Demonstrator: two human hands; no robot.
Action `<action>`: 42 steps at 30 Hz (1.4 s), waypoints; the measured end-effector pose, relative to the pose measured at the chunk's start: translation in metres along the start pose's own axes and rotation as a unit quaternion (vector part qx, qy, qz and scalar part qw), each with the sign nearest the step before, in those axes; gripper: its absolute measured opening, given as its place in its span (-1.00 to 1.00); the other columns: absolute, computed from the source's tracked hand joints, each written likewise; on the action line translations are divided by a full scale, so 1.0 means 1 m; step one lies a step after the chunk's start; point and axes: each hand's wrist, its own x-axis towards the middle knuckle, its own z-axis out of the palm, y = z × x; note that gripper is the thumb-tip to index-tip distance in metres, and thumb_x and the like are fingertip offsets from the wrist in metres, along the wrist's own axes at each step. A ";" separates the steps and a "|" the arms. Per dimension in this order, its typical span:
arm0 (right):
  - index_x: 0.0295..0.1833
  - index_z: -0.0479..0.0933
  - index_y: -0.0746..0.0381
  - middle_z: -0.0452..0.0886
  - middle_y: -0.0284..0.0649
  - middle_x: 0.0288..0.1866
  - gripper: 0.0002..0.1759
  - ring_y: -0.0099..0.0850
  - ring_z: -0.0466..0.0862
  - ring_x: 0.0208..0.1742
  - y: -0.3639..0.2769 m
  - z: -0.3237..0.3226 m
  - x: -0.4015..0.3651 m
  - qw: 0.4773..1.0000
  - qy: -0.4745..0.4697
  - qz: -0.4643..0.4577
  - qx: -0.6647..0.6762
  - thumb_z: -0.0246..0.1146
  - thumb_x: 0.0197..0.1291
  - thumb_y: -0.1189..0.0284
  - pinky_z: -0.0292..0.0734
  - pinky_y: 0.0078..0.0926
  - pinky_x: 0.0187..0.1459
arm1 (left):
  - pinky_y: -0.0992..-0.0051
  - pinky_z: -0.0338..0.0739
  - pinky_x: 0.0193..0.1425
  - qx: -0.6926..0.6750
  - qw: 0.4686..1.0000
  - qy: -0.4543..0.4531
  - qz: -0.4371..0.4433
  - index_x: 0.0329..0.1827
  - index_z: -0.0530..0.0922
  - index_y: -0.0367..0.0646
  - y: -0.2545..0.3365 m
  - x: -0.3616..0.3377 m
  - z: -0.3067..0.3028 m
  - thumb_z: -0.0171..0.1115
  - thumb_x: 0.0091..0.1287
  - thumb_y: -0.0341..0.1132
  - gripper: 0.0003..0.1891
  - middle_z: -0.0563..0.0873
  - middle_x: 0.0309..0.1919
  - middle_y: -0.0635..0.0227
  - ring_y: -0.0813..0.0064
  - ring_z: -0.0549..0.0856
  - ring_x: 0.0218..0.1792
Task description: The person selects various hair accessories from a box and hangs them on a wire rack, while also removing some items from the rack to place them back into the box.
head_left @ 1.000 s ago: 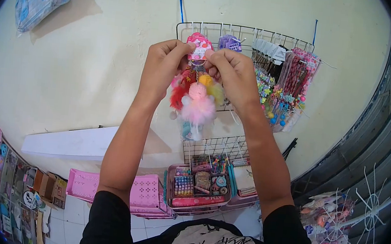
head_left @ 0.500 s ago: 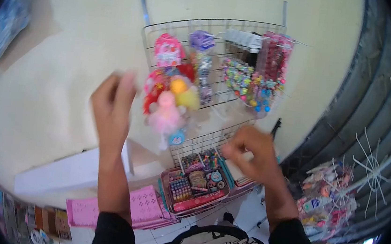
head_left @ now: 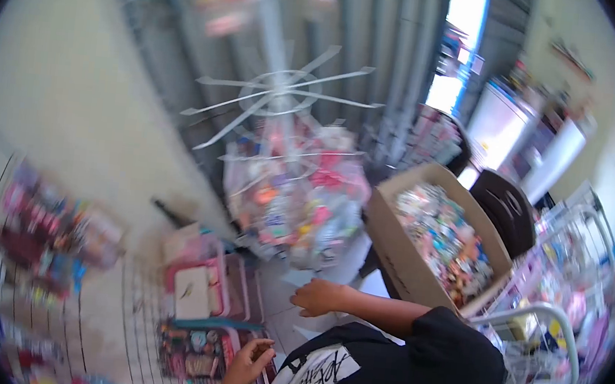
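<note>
The view is blurred. My right hand [head_left: 318,297] hangs low in front of me with loosely curled fingers and holds nothing. It is above the floor, near the pink trays [head_left: 195,285]. My left hand [head_left: 250,362] is lower, beside my black shirt. Its fingers are apart and empty, just over a tray of small colourful stationery [head_left: 191,362]. The wire wall rack [head_left: 44,241] with hanging trinkets is now at the far left, out of reach of both hands.
A cardboard box [head_left: 397,256] filled with colourful small items stands to my right. A bundle of packets [head_left: 293,190] hangs under a white spoked rack [head_left: 280,93]. A dark chair [head_left: 506,207] and white wire shelving [head_left: 543,318] stand further right. A grey shutter is behind.
Both hands have left the pompom trinket on the wall rack and dropped low. The view has swung sharply right, towards the hanging packets and the box.
</note>
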 end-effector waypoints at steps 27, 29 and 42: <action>0.49 0.28 0.09 0.66 0.07 0.07 -0.36 0.08 0.68 0.02 0.198 0.124 -0.276 0.679 0.271 0.580 0.359 0.15 0.37 0.11 0.58 0.05 0.00 | -0.01 0.22 0.46 0.502 0.744 -0.254 0.360 0.14 0.63 -0.12 0.083 0.395 0.327 0.31 0.29 -0.17 -0.60 0.42 0.32 0.04 -0.01 0.28 0.42; 0.48 0.29 0.05 0.71 0.05 -0.04 -0.37 0.09 0.69 -0.03 0.229 0.171 -0.252 0.685 0.325 0.594 0.269 0.16 0.35 0.15 0.59 0.08 -0.06 | -0.01 0.23 0.45 0.501 0.747 -0.251 0.357 0.14 0.63 -0.13 0.080 0.395 0.327 0.31 0.29 -0.18 -0.61 0.43 0.30 0.04 0.00 0.30 0.40; -0.29 0.72 0.35 0.70 -0.26 -0.45 -0.73 -0.51 0.65 -0.42 0.247 0.130 -0.328 0.488 0.510 0.478 0.523 0.30 0.21 0.33 0.53 -0.48 -0.35 | -0.20 -0.01 0.54 0.557 0.738 -0.235 0.301 0.14 0.62 -0.13 0.091 0.388 0.336 0.30 0.30 -0.15 -0.60 0.45 0.30 0.08 -0.02 0.23 0.47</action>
